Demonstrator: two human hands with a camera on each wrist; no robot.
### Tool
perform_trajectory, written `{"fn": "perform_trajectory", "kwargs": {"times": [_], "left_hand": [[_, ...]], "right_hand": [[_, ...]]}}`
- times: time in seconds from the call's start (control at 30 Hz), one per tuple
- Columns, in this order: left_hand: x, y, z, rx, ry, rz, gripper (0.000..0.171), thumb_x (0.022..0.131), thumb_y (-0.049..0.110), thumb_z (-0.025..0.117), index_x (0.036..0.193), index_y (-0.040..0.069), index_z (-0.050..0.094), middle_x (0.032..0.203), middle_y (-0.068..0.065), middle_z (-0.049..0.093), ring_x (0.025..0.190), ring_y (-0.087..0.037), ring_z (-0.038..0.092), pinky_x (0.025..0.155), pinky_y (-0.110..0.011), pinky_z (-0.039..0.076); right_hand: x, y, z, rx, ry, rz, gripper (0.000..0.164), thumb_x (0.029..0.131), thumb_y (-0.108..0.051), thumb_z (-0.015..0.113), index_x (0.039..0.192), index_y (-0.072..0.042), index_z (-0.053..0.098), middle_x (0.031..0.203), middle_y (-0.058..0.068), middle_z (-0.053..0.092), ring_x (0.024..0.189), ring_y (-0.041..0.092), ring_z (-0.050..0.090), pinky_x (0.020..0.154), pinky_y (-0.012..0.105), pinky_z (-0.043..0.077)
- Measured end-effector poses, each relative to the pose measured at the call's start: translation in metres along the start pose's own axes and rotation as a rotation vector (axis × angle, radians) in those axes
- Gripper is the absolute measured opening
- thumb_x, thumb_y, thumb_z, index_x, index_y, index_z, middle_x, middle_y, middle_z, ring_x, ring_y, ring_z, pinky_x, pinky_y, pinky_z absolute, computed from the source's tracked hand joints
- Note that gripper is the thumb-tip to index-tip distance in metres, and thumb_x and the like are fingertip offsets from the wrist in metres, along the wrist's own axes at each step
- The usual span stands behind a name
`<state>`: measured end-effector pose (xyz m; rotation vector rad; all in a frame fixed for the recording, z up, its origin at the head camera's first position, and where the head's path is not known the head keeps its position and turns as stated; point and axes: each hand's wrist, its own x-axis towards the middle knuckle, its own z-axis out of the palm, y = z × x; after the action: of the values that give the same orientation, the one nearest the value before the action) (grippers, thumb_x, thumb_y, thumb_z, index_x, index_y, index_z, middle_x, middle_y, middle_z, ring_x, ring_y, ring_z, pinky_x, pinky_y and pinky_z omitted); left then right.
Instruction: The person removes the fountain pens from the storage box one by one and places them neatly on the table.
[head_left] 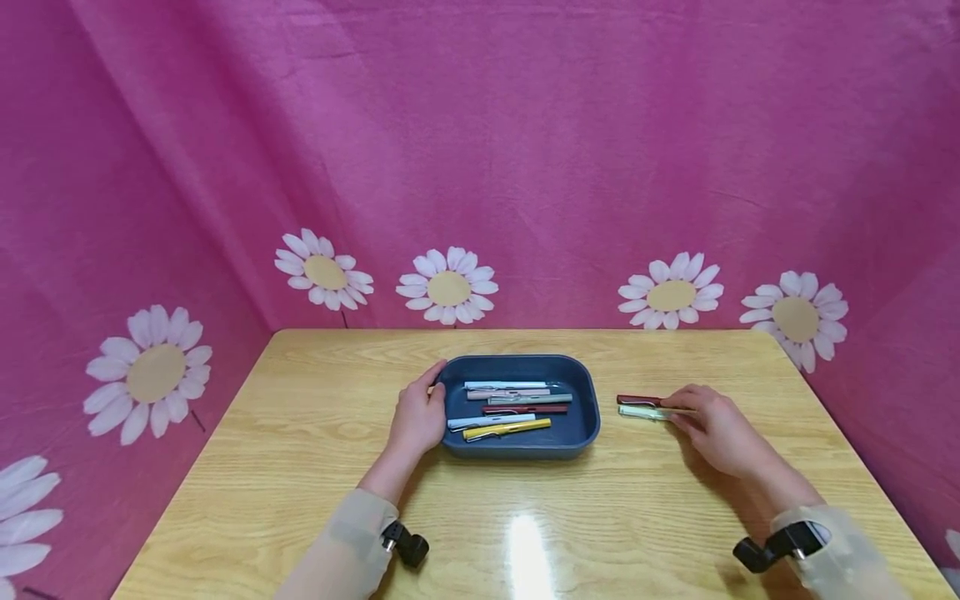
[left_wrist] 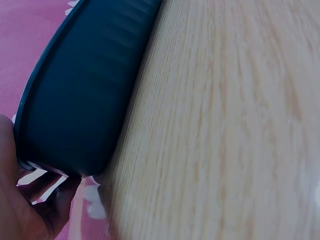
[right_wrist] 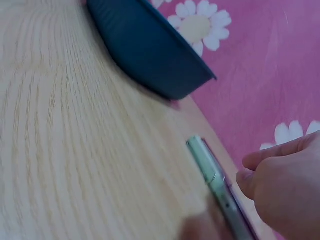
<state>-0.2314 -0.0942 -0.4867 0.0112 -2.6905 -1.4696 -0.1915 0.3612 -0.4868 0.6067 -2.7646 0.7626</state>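
A dark blue tray (head_left: 517, 452) stands on the table with several pens in it, among them a yellow pen (head_left: 507, 429) and a dark red one (head_left: 525, 410). My left hand (head_left: 420, 414) grips its left end; in the left wrist view the fingers (left_wrist: 62, 200) bend against its outside wall. To the right of the tray, a light green pen (head_left: 640, 412) and a second dark red pen (head_left: 636, 400) lie side by side. Around their right ends my right hand (head_left: 716, 429) pinches both, thumb on the near side and fingers on the far side. Its grip hides those ends.
The wooden table (head_left: 480, 517) reaches back to a pink curtain (head_left: 525, 167) printed with white daisies. Each forearm carries a small black wrist camera (head_left: 405, 546). Table surface separates the tray from the two pens.
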Motion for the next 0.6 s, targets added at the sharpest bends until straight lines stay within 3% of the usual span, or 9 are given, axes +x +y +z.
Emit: {"fn": "perform_trajectory", "kwargs": {"times": [0.27,0.6], "left_hand": [[0.000,0.001,0.000,0.014,0.005,0.001,0.046,0.112,0.017,0.046,0.158,0.017,0.053,0.155,-0.017,0.054,0.142,-0.038,0.050,0.116,-0.059,0.040],[0.001,0.002,0.001,0.020,-0.005,-0.008,0.047,0.113,0.018,0.045,0.159,0.017,0.052,0.156,-0.015,0.054,0.143,-0.038,0.048,0.115,-0.059,0.040]], "right_hand": [[0.011,-0.027,-0.019,0.030,0.044,-0.134,0.033,0.087,0.012,0.078,0.115,-0.005,0.077,0.108,0.004,0.072,0.095,0.019,0.067,0.080,0.039,0.059],[0.029,-0.063,-0.052,0.083,0.053,-0.255,0.036,0.087,0.008,0.081,0.118,-0.011,0.075,0.110,-0.007,0.072,0.095,0.020,0.069,0.077,0.032,0.055]]}}
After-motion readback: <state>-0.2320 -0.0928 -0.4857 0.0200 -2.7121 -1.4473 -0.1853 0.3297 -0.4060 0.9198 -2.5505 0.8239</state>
